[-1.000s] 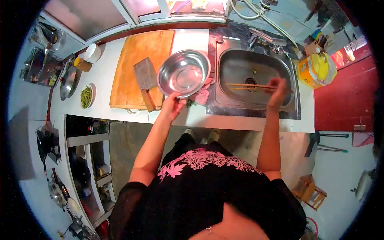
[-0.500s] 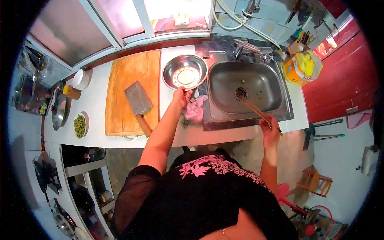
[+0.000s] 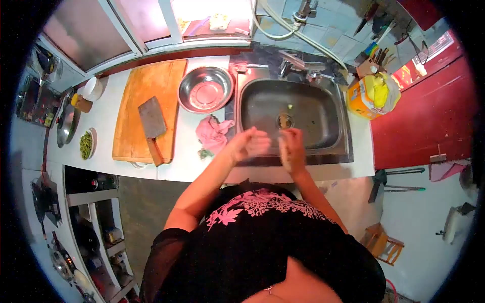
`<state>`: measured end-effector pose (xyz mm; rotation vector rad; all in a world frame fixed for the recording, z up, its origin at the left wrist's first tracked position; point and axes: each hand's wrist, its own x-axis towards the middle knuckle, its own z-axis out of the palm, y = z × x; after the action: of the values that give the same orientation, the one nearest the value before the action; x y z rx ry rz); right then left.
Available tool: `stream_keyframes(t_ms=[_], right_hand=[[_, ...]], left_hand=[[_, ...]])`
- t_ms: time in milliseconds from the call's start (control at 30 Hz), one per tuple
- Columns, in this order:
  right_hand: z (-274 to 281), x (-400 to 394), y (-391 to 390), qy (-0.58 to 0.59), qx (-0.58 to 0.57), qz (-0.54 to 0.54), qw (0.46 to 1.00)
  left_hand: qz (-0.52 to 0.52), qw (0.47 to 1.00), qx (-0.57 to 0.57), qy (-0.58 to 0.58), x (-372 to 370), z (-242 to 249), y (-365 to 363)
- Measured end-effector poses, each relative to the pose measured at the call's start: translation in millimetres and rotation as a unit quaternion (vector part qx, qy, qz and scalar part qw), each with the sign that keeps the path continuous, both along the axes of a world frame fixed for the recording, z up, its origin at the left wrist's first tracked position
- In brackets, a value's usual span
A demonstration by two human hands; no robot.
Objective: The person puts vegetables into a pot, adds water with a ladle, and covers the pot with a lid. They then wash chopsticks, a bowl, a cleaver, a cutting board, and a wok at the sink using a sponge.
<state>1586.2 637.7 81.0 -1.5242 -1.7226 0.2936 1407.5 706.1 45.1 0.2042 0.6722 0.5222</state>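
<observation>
Over the front edge of the sink (image 3: 323, 113), my left hand (image 3: 251, 144) has its fingers stretched out and slightly blurred, with nothing visible in them. My right hand (image 3: 293, 151) faces it a short way to the right. Motion smears its fingers, and whether they hold the chopsticks cannot be made out. Beyond the hands is the drain (image 3: 285, 121), with brownish matter in it. A steel bowl (image 3: 206, 90) stands left of the sink, touched by neither hand. In front of the bowl lies a crumpled pink cloth (image 3: 213, 134).
A cleaver (image 3: 152, 118) lies on the wooden board (image 3: 129, 108). Further left are a dish of green vegetables (image 3: 86, 145), a jar (image 3: 82, 103) and a white cup (image 3: 92, 89). The faucet (image 3: 303, 65) is behind the sink, and a yellow-orange bag (image 3: 373, 96) stands to its right.
My left hand has let go of the bowl's rim and moved right. My right hand has moved left towards it, and the chopsticks no longer show clearly. The view has shifted slightly.
</observation>
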Motion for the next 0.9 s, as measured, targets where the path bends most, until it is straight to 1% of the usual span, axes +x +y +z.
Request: stream_keyframes(t_ms=[33,67,100,167,233,267,367,467,500,533,567,600,633,667,700,733,767,800,833,900], right_hand=[[0.2,4.8,0.1,-0.040,-0.065,0.035,0.996],[-1.4,11.6,1.0,-0.079,-0.128,0.067,0.986],[-4.7,19.8,4.1,-0.124,-0.091,0.091,0.984],[-15.5,37.0,7.5,-0.213,-0.020,0.138,0.967],[-27.0,56.4,9.6,-0.217,0.010,0.175,0.960],[-33.2,65.0,11.5,-0.219,0.026,0.195,0.956],[-47.1,93.4,28.3,-0.232,0.082,0.251,0.936],[-36.4,133.9,71.8,-0.191,0.085,0.285,0.935],[-32.3,148.0,98.6,-0.192,0.030,0.219,0.956],[-28.4,162.1,130.2,-0.192,-0.026,0.154,0.969],[-30.2,172.5,163.9,-0.122,-0.081,0.080,0.986],[-33.9,194.4,203.0,-0.204,-0.084,0.109,0.969],[-33.1,200.6,241.1,-0.094,-0.170,0.044,0.980],[-44.1,216.2,273.2,-0.165,-0.128,0.073,0.975],[-62.5,227.0,304.5,-0.073,-0.071,0.101,0.990],[-80.4,237.4,335.6,0.013,-0.013,0.138,0.990],[-80.6,243.1,369.2,-0.066,-0.150,0.134,0.977],[-108.0,238.5,425.4,-0.154,-0.236,0.020,0.959],[-81.2,216.5,408.1,-0.094,-0.238,0.030,0.966],[-77.7,196.9,408.8,-0.093,-0.206,0.045,0.973]], left_hand=[[-0.040,0.999,-0.009,-0.023,23.2,3.3,-9.5],[-0.026,0.997,-0.017,-0.073,46.4,-6.2,-13.8],[-0.014,0.992,-0.024,-0.122,66.8,-5.8,-14.5],[0.013,0.999,-0.028,-0.041,94.0,-2.8,-13.1],[0.063,0.996,-0.029,0.051,115.6,-1.5,-12.4],[0.095,0.994,-0.011,0.054,123.8,-9.5,-11.0],[0.161,0.979,-0.013,0.124,139.3,-26.1,-5.6],[0.206,0.965,-0.012,0.162,128.8,-55.9,9.4],[0.190,0.960,0.041,0.202,125.4,-42.2,8.0],[0.183,0.968,0.024,0.171,121.2,-48.7,8.2],[0.176,0.974,0.008,0.139,116.3,-56.3,7.3],[0.160,0.975,0.026,0.155,115.7,-43.0,2.6],[0.140,0.974,0.042,0.172,117.8,-25.9,-3.9],[0.133,0.978,0.053,0.152,120.3,-21.3,-10.3],[0.124,0.981,0.067,0.132,123.1,-17.8,-14.6],[0.109,0.985,0.054,0.120,124.6,-13.4,-16.2],[0.092,0.989,0.041,0.108,126.2,-11.6,-16.3],[0.090,0.986,0.067,0.127,129.1,-14.4,-16.4],[0.084,0.981,0.091,0.146,132.1,-19.1,-17.0],[0.085,0.976,0.111,0.168,131.3,-16.3,-17.7]])
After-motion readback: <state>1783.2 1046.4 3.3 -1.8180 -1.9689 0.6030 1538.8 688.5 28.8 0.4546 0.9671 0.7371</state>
